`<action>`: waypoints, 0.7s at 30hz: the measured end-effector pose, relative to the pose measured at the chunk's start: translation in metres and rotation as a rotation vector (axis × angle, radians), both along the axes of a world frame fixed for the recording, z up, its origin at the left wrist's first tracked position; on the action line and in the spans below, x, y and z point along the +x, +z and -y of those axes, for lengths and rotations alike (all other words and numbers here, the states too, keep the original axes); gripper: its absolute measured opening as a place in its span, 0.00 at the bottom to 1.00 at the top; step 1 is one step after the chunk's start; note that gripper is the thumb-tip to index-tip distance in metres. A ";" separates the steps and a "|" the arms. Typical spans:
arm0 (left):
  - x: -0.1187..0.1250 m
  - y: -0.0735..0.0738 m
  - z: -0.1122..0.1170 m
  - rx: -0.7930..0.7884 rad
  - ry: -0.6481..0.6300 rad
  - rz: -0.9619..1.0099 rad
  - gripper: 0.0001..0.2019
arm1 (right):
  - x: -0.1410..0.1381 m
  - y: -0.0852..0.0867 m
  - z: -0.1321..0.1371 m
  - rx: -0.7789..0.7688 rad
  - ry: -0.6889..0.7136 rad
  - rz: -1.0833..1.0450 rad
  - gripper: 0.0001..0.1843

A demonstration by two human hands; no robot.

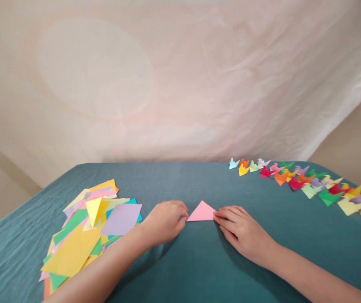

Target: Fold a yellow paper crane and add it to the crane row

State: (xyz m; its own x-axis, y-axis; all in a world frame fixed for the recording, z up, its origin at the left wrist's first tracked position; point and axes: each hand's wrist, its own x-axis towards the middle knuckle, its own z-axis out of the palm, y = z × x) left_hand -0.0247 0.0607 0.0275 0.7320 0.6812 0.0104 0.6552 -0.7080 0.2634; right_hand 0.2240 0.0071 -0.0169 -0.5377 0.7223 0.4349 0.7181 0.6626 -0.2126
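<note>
A pink sheet of origami paper (pixel 202 212), folded into a triangle, lies between my hands with its peak pointing away from me. My left hand (pixel 167 221) is curled, thumb and fingertips closed at the triangle's left corner. At the right corner, the fingers of my right hand (pixel 245 231) are pressed together on the paper, covering that tip.
A loose heap of coloured paper sheets (pixel 71 250) lies on the left, partly behind my left forearm. Several folded paper birds (pixel 313 190) stand in rows at the right. A teal cloth (pixel 180 269) covers the table, and a pale sheet (pixel 180 84) hangs behind it.
</note>
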 end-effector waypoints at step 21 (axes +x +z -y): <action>0.014 -0.023 0.008 0.033 -0.164 0.112 0.19 | 0.007 -0.011 -0.001 -0.123 -0.079 -0.159 0.22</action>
